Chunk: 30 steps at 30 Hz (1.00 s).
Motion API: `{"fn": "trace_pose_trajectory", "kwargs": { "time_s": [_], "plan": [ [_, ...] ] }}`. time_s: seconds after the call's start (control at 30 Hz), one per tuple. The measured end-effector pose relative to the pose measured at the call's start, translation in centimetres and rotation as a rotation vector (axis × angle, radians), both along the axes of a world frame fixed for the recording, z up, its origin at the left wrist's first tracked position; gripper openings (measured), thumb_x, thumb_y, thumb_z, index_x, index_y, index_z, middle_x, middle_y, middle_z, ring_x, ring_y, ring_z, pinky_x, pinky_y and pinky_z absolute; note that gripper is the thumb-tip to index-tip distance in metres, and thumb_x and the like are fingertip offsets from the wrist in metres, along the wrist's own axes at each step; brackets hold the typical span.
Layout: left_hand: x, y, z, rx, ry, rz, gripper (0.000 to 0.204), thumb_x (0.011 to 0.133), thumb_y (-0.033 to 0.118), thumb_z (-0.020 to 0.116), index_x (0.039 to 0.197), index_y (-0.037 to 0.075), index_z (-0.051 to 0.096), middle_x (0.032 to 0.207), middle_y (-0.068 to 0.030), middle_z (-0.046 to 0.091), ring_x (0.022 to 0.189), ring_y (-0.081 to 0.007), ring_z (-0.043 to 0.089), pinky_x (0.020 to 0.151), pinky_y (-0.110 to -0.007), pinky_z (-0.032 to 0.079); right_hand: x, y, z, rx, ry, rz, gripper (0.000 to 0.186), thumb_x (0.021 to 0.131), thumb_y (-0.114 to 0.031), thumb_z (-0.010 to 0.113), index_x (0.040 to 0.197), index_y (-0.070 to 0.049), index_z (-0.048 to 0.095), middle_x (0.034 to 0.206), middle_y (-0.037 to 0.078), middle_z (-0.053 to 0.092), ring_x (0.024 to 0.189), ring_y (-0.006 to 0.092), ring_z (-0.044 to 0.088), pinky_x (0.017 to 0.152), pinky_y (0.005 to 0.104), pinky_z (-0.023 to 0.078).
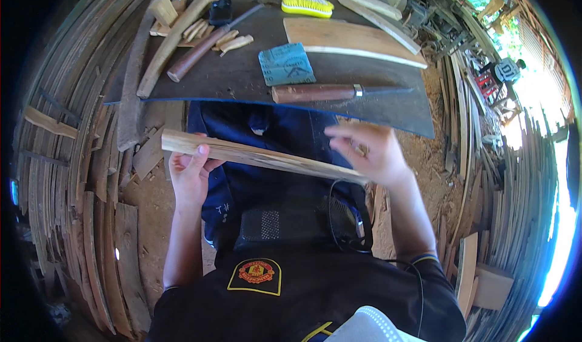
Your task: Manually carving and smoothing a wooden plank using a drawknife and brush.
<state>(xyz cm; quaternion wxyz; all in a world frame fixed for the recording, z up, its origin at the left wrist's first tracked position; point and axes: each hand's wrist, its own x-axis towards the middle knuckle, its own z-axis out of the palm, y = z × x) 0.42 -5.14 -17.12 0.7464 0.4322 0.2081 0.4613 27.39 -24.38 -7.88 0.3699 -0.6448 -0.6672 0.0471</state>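
Note:
A narrow strip of light wood [260,158] with dark grain streaks slants across my lap, its left end higher than its right. My left hand [189,173] is closed around it near the left end, thumb on top. Over the strip's right end hovers my right hand [371,151], slightly blurred, fingers apart and nothing visible between them. Just beyond, at the table's near edge, lies a wooden-handled tool [315,93] with a narrow dark blade. A crumpled blue-green sheet of sandpaper [286,64] rests behind that tool.
The dark table [242,87] also carries a yellow brush [307,6], a flat board [354,39], another wooden-handled tool [200,54], small wood offcuts [235,43] and curved wooden pieces [179,42]. Long planks [97,221] are stacked on both sides.

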Motion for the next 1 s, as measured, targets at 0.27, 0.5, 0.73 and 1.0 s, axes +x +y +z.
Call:
{"fn": "trace_pose_trajectory", "kwargs": {
  "time_s": [0.27,0.5,0.73,1.0],
  "plan": [
    [0.8,0.1,-3.4,-0.092,0.143,0.196,0.022,0.087,0.018,0.066,0.101,0.002,0.061,0.094,-0.0072,0.062,0.080,-0.0191,0.064,0.058,-0.035,0.056,4.0,0.9,1.9,0.149,-0.171,-0.244,0.014,0.081,-0.008,0.070,0.095,-0.007,0.069,0.088,0.006,0.070,0.069,0.0139,0.066,0.060,0.0237,0.051],
    [3.6,0.3,-4.5,-0.168,0.051,0.061,0.024,0.088,0.017,0.064,0.106,0.003,0.060,0.096,-0.0080,0.062,0.084,-0.0208,0.063,0.062,-0.038,0.056,2.4,-2.7,-0.8,-0.194,0.044,-0.169,0.017,0.085,0.000,0.064,0.102,-0.001,0.067,0.090,0.010,0.069,0.083,0.0126,0.066,0.074,0.0237,0.052],
    [2.5,1.6,-5.4,-0.183,0.144,0.028,0.031,0.093,0.031,0.053,0.110,0.005,0.055,0.100,-0.0069,0.057,0.093,-0.0213,0.059,0.070,-0.035,0.054,6.1,-8.2,-6.9,-0.280,0.341,-0.519,0.019,0.094,-0.012,0.055,0.104,0.001,0.066,0.091,0.009,0.070,0.088,0.0129,0.066,0.076,0.0269,0.052],
    [3.5,2.3,-4.5,-0.140,0.175,0.030,0.033,0.092,0.037,0.054,0.102,0.006,0.054,0.094,-0.0061,0.057,0.082,-0.0202,0.061,0.068,-0.031,0.053,9.1,-12.9,-9.1,-0.110,0.368,-0.816,0.020,0.091,-0.013,0.060,0.107,-0.003,0.065,0.096,0.008,0.069,0.093,0.0144,0.066,0.076,0.0284,0.051]
  ]
}}
